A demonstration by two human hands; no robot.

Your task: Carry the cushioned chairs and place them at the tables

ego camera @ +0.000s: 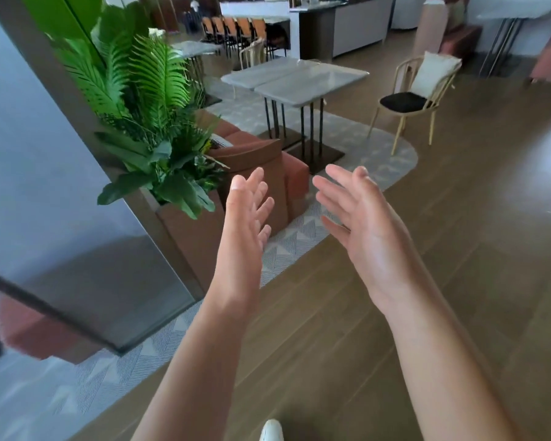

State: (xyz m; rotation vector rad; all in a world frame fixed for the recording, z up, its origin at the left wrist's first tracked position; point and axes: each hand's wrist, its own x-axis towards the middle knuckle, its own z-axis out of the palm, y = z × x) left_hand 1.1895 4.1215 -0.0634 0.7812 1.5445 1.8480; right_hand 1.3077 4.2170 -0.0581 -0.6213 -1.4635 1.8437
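A light wooden chair point(406, 101) with a black seat cushion and a white pillow against its back stands on the wooden floor, right of a pair of grey marble-topped tables point(295, 78). A second light wooden chair point(252, 54) stands behind those tables. My left hand point(247, 211) and my right hand point(360, 218) are both held out in front of me, fingers straight, palms facing each other, holding nothing. Both hands are well short of the chairs.
A planter with large green plants point(147, 116) and a rust-red sofa point(258, 160) are at the left on a patterned rug point(299, 237). A glass panel point(77, 249) runs along the left. Orange chairs point(236, 30) and a counter point(341, 27) stand at the back.
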